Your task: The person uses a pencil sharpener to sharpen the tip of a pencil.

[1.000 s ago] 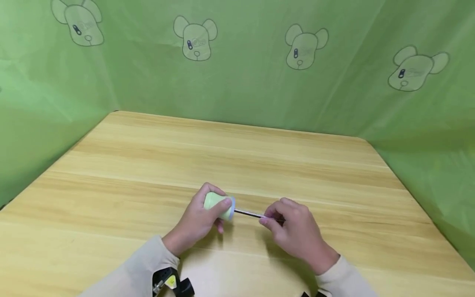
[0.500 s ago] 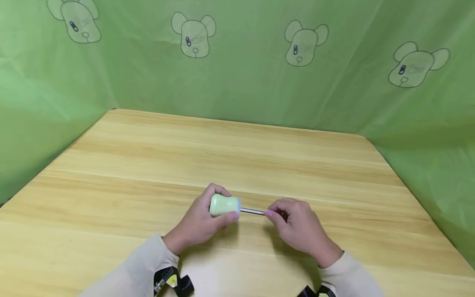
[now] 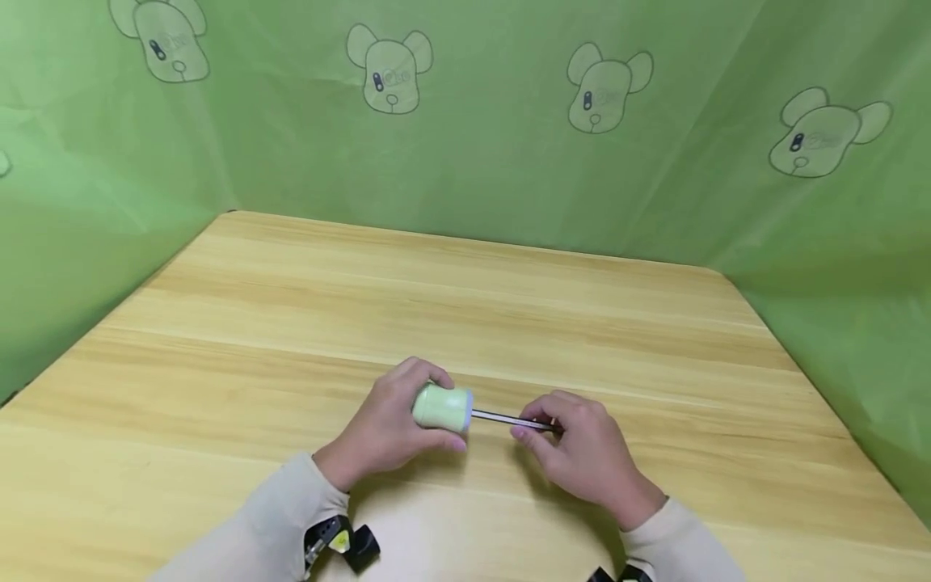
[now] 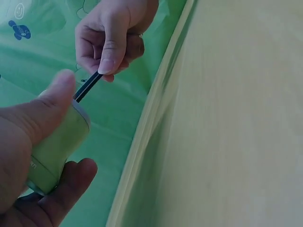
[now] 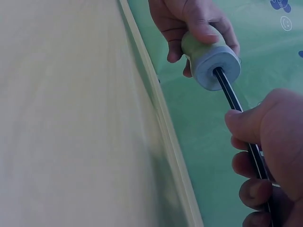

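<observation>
My left hand (image 3: 389,424) grips a light green pencil sharpener (image 3: 440,406) shaped like a waisted cylinder, held above the table. Its pale blue-grey end face (image 5: 218,71) points toward my right hand (image 3: 582,444) and has a round hole in its middle. A black pencil (image 3: 505,418) with light stripes goes into that hole, so its tip is hidden. The right thumb and fingers pinch the pencil along its shaft, and in the right wrist view the fingers curl under it. In the left wrist view the left thumb lies along the sharpener's side, with fingers beneath.
A wood-grain table (image 3: 465,315) with rounded far corners lies under both hands. Green sheeting (image 3: 494,178) printed with bear heads hangs behind and at both sides. A black camera mount (image 3: 338,543) sits on the left wrist; part of another shows at the right wrist.
The sharpener has shifted slightly to the right, and the left thumb has dropped from its rim to below it. The right fingers have changed their grip on the pencil, showing more of its shaft.
</observation>
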Demonstrator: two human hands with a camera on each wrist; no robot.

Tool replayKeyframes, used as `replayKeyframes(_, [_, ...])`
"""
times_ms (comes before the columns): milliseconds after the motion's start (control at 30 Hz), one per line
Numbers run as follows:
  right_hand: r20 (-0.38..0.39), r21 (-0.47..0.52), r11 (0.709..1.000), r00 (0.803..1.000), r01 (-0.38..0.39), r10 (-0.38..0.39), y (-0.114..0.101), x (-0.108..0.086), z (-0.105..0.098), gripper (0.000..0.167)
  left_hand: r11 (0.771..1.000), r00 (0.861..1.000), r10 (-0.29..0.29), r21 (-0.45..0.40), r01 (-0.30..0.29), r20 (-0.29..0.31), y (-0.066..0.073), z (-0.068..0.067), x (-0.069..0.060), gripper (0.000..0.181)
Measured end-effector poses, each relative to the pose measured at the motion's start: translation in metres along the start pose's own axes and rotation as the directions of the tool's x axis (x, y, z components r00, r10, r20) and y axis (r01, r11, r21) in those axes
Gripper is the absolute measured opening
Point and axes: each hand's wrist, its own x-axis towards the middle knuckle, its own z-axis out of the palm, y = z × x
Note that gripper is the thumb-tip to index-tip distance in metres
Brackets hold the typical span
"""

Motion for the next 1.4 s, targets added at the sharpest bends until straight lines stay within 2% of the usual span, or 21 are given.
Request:
replayKeyframes(133, [-0.026, 0.0, 0.999, 0.999, 0.046, -0.046, 0.001, 0.001, 0.001, 0.016, 0.997, 0.999, 0.048, 0.054, -0.047, -0.016, -0.002, -0.001, 0.0, 0.056])
replayKeyframes(500, [-0.024, 0.02, 0.997, 0.997, 0.078, -0.078, 0.004, 0.001, 0.003, 0.016, 0.994, 0.994, 0.104, 0.047, -0.103, -0.033, -0.009, -0.002, -0.002, 0.049])
replayKeyframes(833, [-0.034, 0.049, 0.992, 0.993, 0.112, -0.111, 0.004, 0.001, -0.005, 0.017, 0.989, 0.987, 0.148, 0.029, -0.146, -0.059, -0.005, -0.003, 0.0, 0.047])
replayKeyframes(967, [-0.029, 0.034, 0.992, 0.992, 0.124, -0.123, 0.007, 0.001, -0.012, 0.017, 0.994, 0.992, 0.112, 0.007, -0.111, -0.05, -0.004, -0.006, 0.002, 0.047])
replayKeyframes(1067, [-0.046, 0.027, 0.997, 0.996, 0.074, -0.073, 0.012, -0.001, -0.018, 0.02, 0.999, 0.996, 0.021, -0.034, -0.024, -0.091, -0.005, -0.012, 0.002, 0.046])
replayKeyframes(1167, [-0.051, 0.035, 0.999, 0.999, 0.018, -0.016, 0.017, -0.002, -0.022, 0.022, 0.994, 0.99, -0.062, -0.096, 0.051, -0.124, -0.007, -0.018, 0.001, 0.046])
replayKeyframes(1333, [-0.029, 0.049, 0.999, 1.0, -0.003, 0.004, 0.02, -0.004, -0.021, 0.02, 0.99, 0.994, -0.076, -0.125, 0.065, -0.08, -0.009, -0.02, -0.001, 0.049])
replayKeyframes(1400, [-0.032, 0.045, 0.999, 0.999, -0.013, 0.014, 0.02, -0.005, -0.02, 0.019, 0.989, 0.993, -0.084, -0.127, 0.073, -0.085, -0.01, -0.02, -0.001, 0.05])
